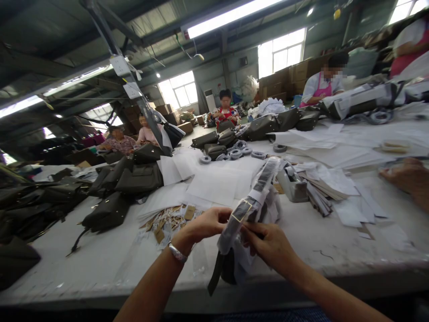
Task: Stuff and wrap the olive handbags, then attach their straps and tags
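Observation:
A dark strap with a gold rectangular buckle (241,211), wrapped in clear film and pale tissue, stands tilted at the table's front edge. It seems to belong to a bag in white wrapping (273,208) behind it, mostly hidden. My left hand (208,226), with a bracelet at the wrist, curls its fingers against the strap's left side near the buckle. On the other side, my right hand (271,246) pinches the wrapped strap just below the buckle; its fingertips are partly hidden. A loose dark olive strap end (215,273) hangs beneath.
Paper hang tags (167,223) lie left of my hands, near white paper sheets (214,181). Olive bags (107,210) crowd the left. A tape dispenser (293,183) and grey rolls (234,153) sit beyond. A co-worker's hand (409,179) reaches in at right; several people work farther back.

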Motion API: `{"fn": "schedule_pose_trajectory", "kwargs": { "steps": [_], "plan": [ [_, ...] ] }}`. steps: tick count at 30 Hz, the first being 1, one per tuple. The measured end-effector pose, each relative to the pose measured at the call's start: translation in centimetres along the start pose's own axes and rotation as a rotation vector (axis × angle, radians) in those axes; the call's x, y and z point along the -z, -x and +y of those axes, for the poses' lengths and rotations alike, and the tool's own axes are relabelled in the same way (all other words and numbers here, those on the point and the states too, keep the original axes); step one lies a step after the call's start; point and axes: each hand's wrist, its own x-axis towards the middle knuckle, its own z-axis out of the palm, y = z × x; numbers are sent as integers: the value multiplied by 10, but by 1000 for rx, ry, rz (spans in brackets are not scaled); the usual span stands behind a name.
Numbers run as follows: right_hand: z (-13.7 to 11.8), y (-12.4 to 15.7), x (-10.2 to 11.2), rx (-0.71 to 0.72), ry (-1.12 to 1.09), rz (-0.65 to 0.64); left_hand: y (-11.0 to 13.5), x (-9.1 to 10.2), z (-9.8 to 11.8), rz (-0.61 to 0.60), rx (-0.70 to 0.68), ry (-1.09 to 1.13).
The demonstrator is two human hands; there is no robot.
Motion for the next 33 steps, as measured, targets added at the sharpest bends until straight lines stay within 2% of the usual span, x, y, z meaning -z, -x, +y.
{"fn": "schedule_pose_trajectory", "kwargs": {
  "steps": [3, 6, 10, 13, 17, 20, 22, 24, 26, 29, 33],
  "plan": [
    [-3, 1, 0, -5, 2, 18, 3, -1, -2, 43, -23, 21],
    [-2, 8, 6, -59, -20, -28, 16, 2, -10, 188, -33, 81],
    [5, 24, 15, -45, -5, -119, 41, 2, -24, 410, -88, 424],
    [7, 36, 20, -13, 78, -67, 53, -7, -31, 485, -177, 638],
    [3, 49, 24, 98, 197, 99, 55, -22, -33, 518, -284, 786],
    [-6, 49, 24, 265, 127, 125, 49, -30, -31, 517, -301, 771],
    [-14, 44, 21, 399, 9, 32, 44, -33, -30, 516, -287, 688],
    [-24, 35, 17, 473, -51, -63, 40, -35, -29, 526, -288, 597],
    [-33, 24, 12, 454, -35, -71, 39, -35, -28, 530, -313, 542],
    [-43, 11, 4, 350, 37, -16, 41, -34, -28, 509, -363, 519],
    [-48, 2, -2, 354, 194, -111, 46, -35, -26, 522, -426, 487]
  ]
}}
